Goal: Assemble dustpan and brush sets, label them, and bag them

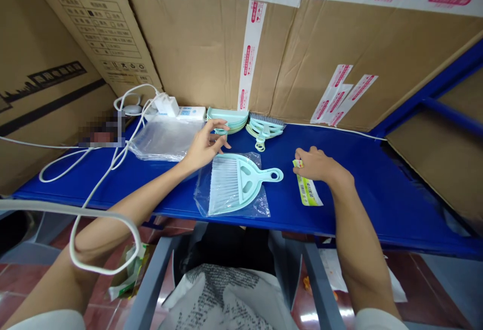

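Note:
In front of me a mint-green mini dustpan and brush set lies on a clear plastic bag, its handle pointing right and sticking out past the bag. My left hand is just above the bag's upper left edge, fingers apart, with nothing visible in it. To the right of the set, my right hand is closed on the upper end of a yellow-green and white printed label. The label's lower end lies toward the table's front edge.
Stacked dustpans and brushes stand at the back of the blue table. Left of them lie a pile of clear bags and a power strip. White cables loop at left. Cardboard walls the back.

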`<state>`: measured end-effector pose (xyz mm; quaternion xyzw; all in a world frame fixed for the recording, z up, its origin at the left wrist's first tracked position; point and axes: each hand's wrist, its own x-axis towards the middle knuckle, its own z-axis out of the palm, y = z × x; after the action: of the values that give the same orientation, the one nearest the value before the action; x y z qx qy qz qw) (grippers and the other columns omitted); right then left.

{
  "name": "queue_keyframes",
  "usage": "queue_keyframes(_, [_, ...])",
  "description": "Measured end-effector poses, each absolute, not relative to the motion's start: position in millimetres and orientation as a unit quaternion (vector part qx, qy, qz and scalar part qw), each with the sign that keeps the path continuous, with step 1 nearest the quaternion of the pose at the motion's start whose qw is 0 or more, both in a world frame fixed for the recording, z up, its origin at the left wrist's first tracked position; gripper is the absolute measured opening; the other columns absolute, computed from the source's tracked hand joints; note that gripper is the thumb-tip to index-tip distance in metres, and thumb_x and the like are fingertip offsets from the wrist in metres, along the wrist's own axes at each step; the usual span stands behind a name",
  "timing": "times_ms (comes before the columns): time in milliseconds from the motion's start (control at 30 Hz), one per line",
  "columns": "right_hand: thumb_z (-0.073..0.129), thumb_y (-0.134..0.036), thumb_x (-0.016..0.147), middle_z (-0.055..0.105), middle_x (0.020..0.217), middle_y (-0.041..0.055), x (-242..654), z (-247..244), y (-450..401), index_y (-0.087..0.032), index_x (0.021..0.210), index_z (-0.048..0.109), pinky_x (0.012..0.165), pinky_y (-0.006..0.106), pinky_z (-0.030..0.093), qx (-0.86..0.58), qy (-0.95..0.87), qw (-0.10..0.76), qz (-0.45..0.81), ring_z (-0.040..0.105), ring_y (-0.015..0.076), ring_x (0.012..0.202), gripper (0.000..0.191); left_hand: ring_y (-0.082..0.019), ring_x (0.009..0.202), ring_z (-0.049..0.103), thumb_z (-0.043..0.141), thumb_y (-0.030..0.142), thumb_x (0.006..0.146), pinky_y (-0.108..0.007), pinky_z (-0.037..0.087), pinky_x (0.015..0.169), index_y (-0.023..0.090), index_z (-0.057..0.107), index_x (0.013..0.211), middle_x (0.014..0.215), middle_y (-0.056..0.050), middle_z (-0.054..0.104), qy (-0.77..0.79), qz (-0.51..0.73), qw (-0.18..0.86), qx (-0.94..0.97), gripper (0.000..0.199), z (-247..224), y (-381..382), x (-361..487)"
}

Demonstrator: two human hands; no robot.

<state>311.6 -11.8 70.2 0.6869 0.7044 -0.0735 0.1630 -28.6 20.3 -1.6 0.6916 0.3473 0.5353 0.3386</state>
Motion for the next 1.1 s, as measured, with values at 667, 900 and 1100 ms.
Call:
queue_keyframes(667, [0.054, -0.034, 0.106, 0.05, 0.144, 0.0289, 286, 65, -19, -0.012, 0.146, 0.055, 0.104, 0.05, 0.05, 0.705, 0.696, 0.117, -0.065, 0.051, 0.0444, 0.142, 0.046, -0.016, 0.079, 0.08, 0.071, 0.027, 0.098, -0.021, 0.062, 0.052, 0.024, 0.059, 0.131, 0.133, -0.011, 0.067, 0.369, 0.527, 0.329, 0.691, 0.035, 3, 16, -26])
queue_keyframes(900, [0.056, -0.036, 0.104, 0.053, 0.143, 0.0261, 298, 66, -17, -0.018, 0.149, 0.056, 0.103, 0.054, 0.05, 0.694, 0.706, 0.123, -0.068, 0.053, 0.0436, 0.138, 0.049, -0.015, 0.078, 0.08, 0.07, 0.025, 0.098, -0.019, 0.06, 0.051, 0.023, 0.059, 0.131, 0.133, -0.011, 0.066, 0.368, 0.529, 0.32, 0.694, 0.034, 2, 17, -27])
queue_keyframes(1100, [0.056, -0.036, 0.104, 0.054, 0.143, 0.0258, 293, 63, -18, -0.017, 0.144, 0.058, 0.104, 0.053, 0.05, 0.691, 0.71, 0.118, -0.062, 0.052, 0.0425, 0.139, 0.045, -0.015, 0.079, 0.079, 0.068, 0.025, 0.099, -0.019, 0.061, 0.052, 0.023, 0.058, 0.131, 0.132, -0.011, 0.065, 0.369, 0.525, 0.316, 0.699, 0.033, 4, 16, -27])
